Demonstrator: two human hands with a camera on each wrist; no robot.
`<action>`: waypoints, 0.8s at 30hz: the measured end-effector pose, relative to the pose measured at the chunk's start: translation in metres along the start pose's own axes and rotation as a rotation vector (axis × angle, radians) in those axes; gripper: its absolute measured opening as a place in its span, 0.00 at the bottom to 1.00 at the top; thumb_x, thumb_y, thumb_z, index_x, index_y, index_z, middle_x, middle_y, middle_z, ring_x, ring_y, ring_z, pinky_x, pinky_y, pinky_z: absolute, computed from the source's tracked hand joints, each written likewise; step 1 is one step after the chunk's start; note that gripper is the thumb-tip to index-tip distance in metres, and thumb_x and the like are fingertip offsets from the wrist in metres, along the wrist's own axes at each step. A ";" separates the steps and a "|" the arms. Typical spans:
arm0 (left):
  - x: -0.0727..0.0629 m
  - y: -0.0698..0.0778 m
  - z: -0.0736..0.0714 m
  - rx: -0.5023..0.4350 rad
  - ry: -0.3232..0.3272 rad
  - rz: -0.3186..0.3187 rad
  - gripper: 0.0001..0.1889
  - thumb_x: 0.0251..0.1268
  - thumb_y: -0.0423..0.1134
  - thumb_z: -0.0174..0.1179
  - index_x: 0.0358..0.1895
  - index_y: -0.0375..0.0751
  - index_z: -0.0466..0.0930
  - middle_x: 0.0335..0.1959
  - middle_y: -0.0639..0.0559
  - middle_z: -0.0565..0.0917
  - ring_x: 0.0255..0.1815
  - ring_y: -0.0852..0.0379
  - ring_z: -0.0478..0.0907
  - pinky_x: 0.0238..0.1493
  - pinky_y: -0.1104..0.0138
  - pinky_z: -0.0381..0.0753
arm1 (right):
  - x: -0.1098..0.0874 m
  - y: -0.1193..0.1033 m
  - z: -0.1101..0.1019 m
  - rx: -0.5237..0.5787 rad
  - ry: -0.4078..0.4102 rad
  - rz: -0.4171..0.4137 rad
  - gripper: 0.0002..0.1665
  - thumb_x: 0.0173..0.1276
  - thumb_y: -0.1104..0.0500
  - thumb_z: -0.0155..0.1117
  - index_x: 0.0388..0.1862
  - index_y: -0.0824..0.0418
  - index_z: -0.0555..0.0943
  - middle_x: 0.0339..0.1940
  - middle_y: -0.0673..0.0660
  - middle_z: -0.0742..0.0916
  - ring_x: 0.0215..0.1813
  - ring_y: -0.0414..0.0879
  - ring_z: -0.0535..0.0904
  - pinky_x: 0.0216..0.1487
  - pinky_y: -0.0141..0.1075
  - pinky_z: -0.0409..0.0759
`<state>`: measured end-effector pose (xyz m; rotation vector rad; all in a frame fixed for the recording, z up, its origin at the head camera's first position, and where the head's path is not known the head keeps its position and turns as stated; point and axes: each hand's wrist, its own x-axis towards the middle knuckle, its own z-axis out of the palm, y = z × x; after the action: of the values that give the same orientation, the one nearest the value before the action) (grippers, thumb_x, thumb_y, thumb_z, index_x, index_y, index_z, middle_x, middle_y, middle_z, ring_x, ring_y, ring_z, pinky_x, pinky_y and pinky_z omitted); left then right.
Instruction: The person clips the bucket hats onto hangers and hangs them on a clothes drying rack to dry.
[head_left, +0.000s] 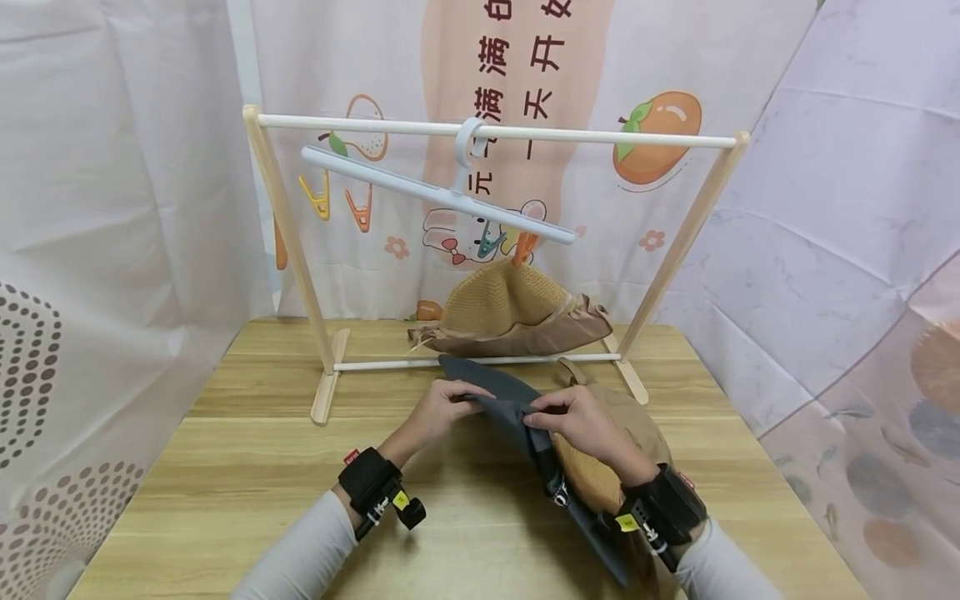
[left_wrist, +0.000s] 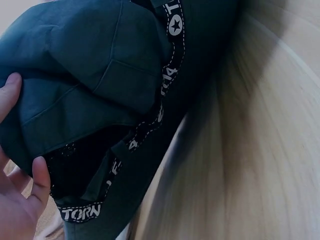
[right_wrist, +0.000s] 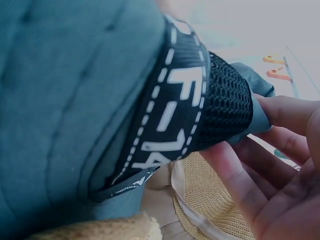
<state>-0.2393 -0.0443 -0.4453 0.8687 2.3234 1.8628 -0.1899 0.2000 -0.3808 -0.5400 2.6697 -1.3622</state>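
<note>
A dark blue-grey sun hat (head_left: 495, 383), with a wide brim and a black band (right_wrist: 172, 107) lettered in white, is folded and tilted between both hands above the table. My left hand (head_left: 442, 408) pinches the hat's fabric on its left side. On the other side my right hand (head_left: 585, 423) pinches the crown by thumb and fingers; the right wrist view shows black mesh just beside those fingers. Beneath the dark hat and right forearm lies a tan hat (head_left: 630, 408), partly hidden.
A wooden rack (head_left: 296, 258) stands at the back. From its bar a pale blue hanger (head_left: 442, 197) hangs tilted, right end lower. An orange clip (head_left: 525, 248) holds a straw hat (head_left: 502, 300). A teal clip (head_left: 491, 240), yellow clip (head_left: 318, 198) and another orange clip (head_left: 360, 210) hang too.
</note>
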 end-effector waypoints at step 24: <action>0.004 0.029 -0.021 -0.019 0.117 0.060 0.08 0.60 0.34 0.67 0.40 0.32 0.87 0.34 0.41 0.86 0.31 0.65 0.75 0.35 0.73 0.75 | 0.010 -0.018 -0.015 0.194 0.034 -0.033 0.11 0.62 0.64 0.68 0.38 0.73 0.86 0.31 0.59 0.87 0.29 0.36 0.80 0.34 0.34 0.81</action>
<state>-0.2383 -0.0577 -0.4115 0.8597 2.3666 2.0077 -0.1978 0.1984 -0.3562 -0.5459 2.5259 -1.6306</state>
